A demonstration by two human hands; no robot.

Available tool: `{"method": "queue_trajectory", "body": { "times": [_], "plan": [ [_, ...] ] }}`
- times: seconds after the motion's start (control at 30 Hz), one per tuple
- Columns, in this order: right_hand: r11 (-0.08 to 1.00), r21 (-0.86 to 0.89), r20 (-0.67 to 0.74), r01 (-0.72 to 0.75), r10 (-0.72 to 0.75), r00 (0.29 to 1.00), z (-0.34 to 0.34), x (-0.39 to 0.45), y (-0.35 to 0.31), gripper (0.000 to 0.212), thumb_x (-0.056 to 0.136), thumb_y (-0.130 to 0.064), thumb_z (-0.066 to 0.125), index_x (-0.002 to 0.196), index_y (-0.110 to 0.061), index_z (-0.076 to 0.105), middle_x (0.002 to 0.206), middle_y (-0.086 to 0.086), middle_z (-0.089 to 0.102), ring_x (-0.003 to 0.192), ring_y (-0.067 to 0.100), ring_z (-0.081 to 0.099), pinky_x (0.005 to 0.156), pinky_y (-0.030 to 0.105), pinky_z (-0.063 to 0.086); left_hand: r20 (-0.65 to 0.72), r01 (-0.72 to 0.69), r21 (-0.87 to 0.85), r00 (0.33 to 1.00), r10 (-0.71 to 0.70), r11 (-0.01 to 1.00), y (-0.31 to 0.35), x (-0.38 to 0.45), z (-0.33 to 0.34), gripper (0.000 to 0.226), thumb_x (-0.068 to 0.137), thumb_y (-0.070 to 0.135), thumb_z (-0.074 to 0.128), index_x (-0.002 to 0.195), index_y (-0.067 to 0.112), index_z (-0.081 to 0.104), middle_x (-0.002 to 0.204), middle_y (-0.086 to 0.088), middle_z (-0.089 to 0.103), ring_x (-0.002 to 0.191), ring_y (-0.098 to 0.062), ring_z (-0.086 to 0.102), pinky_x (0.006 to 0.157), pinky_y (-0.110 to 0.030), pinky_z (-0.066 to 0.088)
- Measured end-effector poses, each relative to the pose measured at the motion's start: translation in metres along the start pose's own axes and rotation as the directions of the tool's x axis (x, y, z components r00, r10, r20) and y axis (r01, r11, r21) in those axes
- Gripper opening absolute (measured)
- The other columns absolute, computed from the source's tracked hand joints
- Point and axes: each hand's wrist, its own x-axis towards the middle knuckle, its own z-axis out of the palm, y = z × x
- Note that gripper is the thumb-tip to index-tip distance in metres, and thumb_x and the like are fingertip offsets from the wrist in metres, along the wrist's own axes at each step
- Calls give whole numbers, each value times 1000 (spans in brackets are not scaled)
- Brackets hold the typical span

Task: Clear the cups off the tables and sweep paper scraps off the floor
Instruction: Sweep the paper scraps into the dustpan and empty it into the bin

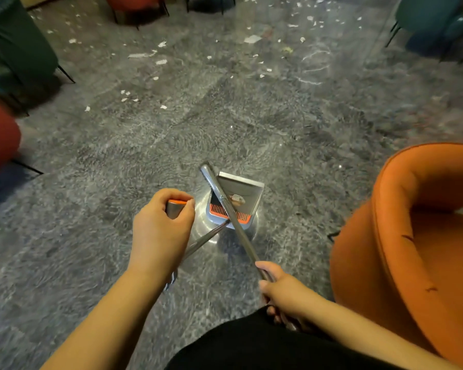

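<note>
Two grips are at work. The left hand (pixel 162 222) curls its fingers round the orange-capped top of the dustpan handle (pixel 174 208), thumb and fingers wrapped tight. The right hand (pixel 284 292) is closed round the metal broom pole (pixel 233 217), low and close to the body. The pole runs forward across the grey dustpan (pixel 247 189), which sits on the floor between the hands and shows an orange comb edge and a small bit of debris inside. The two shafts cross just in front of the left hand. The floor (pixel 118 161) is glossy grey marbled stone. Many white paper scraps (pixel 161 61) lie scattered well ahead, toward the far chairs. An orange chair (pixel 385 236) stands just right of the dustpan; a red chair (pixel 0 134) and dark green chairs (pixel 14 44) edge the left side. Both forearms are bare and reach forward and down.
</note>
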Motion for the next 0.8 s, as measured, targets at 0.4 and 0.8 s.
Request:
{"method": "queue_trajectory", "body": {
  "times": [0.4,0.8],
  "plan": [
    [987,158,-78,-1,14,997,-50,171,-157,39,99,-10,43,132,-31,42,64,6,43,38,9,40,38,19,35,99,-24,22,995,22,999,-25,231,57,19,81,25,71,72,39,61,77,31,64,75,9,60,62,-2,38],
    [949,310,-45,-55,72,996,-127,303,-315,25,102,-11,36,116,-32,40,62,6,39,35,7,35,37,16,32,194,-95,94,978,75,991,-14,459,123,21,82,24,71,71,37,60,74,34,62,71,13,57,58,-1,36]
  ]
}}
